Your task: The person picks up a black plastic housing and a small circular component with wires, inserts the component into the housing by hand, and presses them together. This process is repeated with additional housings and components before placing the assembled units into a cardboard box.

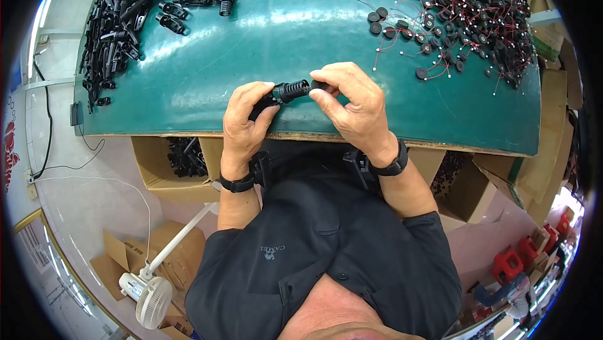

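Observation:
My left hand [244,113] is closed around a black ribbed plastic tube [291,92], which points to the right over the near edge of the green table. Pinched between the thumb and fingers of my right hand [355,102] is a small black round cap [319,85], held right at the tube's open end. Whether the cap touches the tube is hard to tell. A pile of similar black tubular parts [119,38] lies at the far left, and at the far right is a heap of round black pieces [465,13] with thin red wires and white connectors.
The green tabletop [251,45] curves across the view. Under its near edge stand cardboard boxes, one with black parts [187,156], another at the right [468,192]. A white fan [152,302] is at the lower left, and red containers [507,264] are at the lower right.

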Demonstrator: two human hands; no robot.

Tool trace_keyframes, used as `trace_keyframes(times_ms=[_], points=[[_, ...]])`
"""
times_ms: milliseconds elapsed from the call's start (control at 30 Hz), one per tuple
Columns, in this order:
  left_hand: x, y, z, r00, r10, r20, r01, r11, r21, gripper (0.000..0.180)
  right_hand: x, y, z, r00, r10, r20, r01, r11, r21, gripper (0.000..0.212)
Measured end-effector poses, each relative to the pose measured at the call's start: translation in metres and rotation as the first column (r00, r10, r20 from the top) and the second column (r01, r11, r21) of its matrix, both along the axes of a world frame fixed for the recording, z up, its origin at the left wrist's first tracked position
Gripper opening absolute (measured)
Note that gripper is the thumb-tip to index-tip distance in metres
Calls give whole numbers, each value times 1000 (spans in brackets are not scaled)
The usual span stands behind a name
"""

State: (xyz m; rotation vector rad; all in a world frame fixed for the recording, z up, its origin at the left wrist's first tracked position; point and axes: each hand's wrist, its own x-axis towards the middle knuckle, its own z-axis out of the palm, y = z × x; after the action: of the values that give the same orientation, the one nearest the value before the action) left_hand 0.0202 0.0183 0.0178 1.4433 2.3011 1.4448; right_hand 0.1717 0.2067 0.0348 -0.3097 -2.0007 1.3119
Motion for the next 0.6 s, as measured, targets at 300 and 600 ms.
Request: trace_keyframes(times_ms=[300,600], points=[[-1,-1,2,1000,-31,-6,31,999,-25,53,-2,-3,-1,994,104,37,-96,980,-176,29],[-1,-3,0,999,-36,-16,36,999,-10,52,-4,-5,-5,994,88,63,-69,963,-261,26]])
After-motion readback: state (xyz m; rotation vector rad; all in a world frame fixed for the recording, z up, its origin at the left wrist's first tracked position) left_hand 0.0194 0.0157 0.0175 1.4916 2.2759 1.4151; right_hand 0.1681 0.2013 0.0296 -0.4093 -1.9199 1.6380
